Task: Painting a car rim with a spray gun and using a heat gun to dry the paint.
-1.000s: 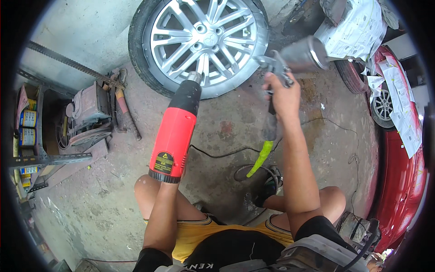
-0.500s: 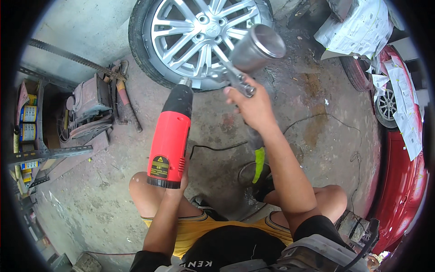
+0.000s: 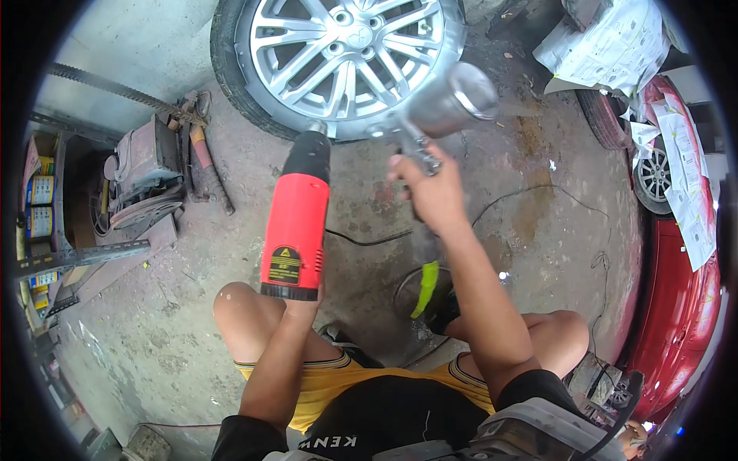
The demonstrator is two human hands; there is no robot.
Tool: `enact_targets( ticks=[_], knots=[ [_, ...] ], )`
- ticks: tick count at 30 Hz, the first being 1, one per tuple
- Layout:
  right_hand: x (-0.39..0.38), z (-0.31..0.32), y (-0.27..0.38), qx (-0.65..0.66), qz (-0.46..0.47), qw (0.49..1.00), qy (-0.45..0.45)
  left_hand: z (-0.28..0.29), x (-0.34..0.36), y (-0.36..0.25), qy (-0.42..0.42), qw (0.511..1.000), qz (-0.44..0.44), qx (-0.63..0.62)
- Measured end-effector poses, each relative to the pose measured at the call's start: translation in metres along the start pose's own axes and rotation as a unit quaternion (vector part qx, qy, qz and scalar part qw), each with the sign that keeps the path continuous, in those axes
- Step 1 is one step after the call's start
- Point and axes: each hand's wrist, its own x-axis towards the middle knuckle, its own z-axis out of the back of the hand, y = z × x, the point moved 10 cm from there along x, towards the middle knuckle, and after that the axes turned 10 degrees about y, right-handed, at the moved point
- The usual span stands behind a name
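A silver alloy wheel [image 3: 350, 65] with a dark tyre [image 3: 231, 73] leans at the wall ahead of me. My left hand [image 3: 306, 306], mostly hidden beneath it, grips a red and black heat gun [image 3: 296, 219] whose metal nozzle points at the lower part of the wheel. Wrapped round a metal spray gun [image 3: 413, 142] is my right hand [image 3: 438, 188]. The spray gun's silver paint cup [image 3: 455, 100] tilts to the right, slightly blurred, near the tyre's lower right edge. A yellow-green piece [image 3: 425, 288] hangs below the spray gun's handle.
Shelves with tins [image 3: 40, 207] and a grey machine [image 3: 150, 157] stand to the left, beside a hammer-like tool [image 3: 207, 165]. On the right is a red car body [image 3: 673, 315], partly covered with paper [image 3: 684, 169]. A thin cable [image 3: 538, 188] crosses the concrete floor.
The heat gun has shifted slightly up and right, nearer the wheel. My right hand has moved the spray gun slightly right and down, away from the spokes.
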Motion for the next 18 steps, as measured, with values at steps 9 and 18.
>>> enact_targets(
  ticks=[9, 18],
  knots=[
    [0.021, 0.035, -0.011, -0.125, 0.051, 0.99, -0.026, 0.009, 0.006, -0.023, -0.028, 0.997, -0.045, -0.058],
    [-0.008, 0.102, 0.133, -0.349, 0.257, 0.885, -0.173, -0.002, -0.001, -0.009, 0.005, 0.998, -0.027, -0.063]
  ],
)
